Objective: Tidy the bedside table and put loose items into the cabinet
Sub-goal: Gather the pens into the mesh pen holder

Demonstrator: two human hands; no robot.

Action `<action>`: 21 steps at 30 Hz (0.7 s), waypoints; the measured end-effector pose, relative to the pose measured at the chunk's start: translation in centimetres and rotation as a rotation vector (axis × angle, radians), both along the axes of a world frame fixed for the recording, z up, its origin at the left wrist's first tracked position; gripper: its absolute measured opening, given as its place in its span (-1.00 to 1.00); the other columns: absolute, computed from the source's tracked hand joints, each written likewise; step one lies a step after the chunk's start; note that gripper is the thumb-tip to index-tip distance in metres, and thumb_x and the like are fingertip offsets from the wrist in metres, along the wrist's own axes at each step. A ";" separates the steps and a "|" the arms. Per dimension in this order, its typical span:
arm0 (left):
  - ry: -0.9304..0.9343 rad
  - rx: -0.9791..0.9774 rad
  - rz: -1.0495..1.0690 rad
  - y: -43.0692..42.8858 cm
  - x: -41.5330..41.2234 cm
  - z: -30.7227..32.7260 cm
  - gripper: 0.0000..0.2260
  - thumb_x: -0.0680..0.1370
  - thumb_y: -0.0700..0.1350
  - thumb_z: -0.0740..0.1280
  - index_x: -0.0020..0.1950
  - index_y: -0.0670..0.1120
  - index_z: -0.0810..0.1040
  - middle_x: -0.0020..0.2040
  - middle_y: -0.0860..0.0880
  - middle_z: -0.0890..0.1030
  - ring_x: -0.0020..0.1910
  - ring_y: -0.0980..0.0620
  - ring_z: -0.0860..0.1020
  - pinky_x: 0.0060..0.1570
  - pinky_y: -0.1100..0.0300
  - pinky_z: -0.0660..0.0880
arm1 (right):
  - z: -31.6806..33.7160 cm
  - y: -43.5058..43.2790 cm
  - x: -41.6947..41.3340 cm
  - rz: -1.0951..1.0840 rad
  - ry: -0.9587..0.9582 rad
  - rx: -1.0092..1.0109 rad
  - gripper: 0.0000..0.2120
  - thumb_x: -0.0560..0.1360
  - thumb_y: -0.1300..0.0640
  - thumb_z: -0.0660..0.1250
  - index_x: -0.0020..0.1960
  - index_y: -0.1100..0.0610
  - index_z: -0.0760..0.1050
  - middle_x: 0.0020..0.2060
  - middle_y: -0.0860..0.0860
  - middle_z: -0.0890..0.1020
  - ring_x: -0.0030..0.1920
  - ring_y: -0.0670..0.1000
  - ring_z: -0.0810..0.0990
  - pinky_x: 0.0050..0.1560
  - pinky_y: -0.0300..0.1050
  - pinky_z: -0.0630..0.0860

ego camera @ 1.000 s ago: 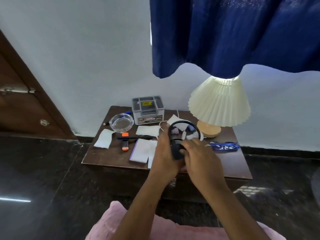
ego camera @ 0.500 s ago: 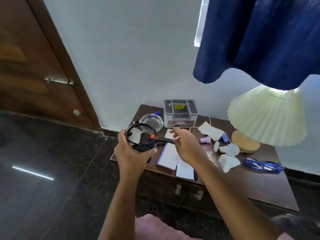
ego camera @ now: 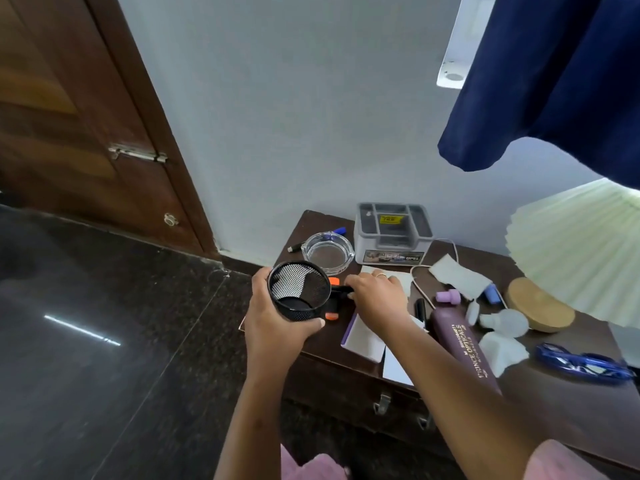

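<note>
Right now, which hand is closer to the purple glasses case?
Right. The right hand rests on the papers just left of the glasses case, its forearm crossing the case's near end. The left hand holds the mesh cup farther left, off the table's corner.

A home bedroom: a dark wooden bedside table [ego camera: 554, 386] is standing against a pale wall, with a pleated lamp [ego camera: 575, 251], a navy curtain [ego camera: 554, 81] hanging above, and a wooden door [ego camera: 69, 116].
</note>
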State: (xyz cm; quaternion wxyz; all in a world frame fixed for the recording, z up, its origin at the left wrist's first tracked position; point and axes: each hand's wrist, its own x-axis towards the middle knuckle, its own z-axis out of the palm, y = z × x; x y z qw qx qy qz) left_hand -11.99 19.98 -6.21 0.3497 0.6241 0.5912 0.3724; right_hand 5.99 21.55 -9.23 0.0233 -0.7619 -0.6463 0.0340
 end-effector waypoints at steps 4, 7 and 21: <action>0.006 -0.026 -0.005 0.0 0.0 -0.2 -0.09 0.10 -0.19 0.64 0.37 0.00 0.29 0.24 0.01 0.52 0.23 -0.01 0.46 0.21 0.19 0.36 | 2.8 0.1 0.5 -0.225 0.314 0.407 -0.86 0.60 0.14 0.12 0.13 0.04 0.40 -0.05 0.03 0.65 0.03 0.14 0.59 0.07 0.03 0.41; -0.009 -0.052 -0.015 -0.1 0.3 0.0 -0.11 0.09 -0.22 0.63 0.34 0.02 0.31 0.21 0.04 0.53 0.17 0.05 0.46 0.10 0.28 0.33 | 6.8 -0.4 -1.0 -0.162 0.952 0.728 -0.71 0.59 0.23 0.20 0.29 0.09 0.32 -0.07 -0.08 0.65 -0.08 -0.10 0.65 0.00 -0.16 0.56; 0.034 -0.023 0.001 0.0 0.8 -0.2 -0.18 0.18 -0.15 0.59 0.35 0.00 0.30 0.19 0.01 0.57 0.16 -0.04 0.54 0.04 0.16 0.45 | 3.2 -2.7 -6.3 0.043 0.917 0.550 -0.70 0.57 0.07 0.21 0.27 -0.16 0.32 0.01 -0.05 0.59 0.05 -0.04 0.56 0.09 -0.02 0.55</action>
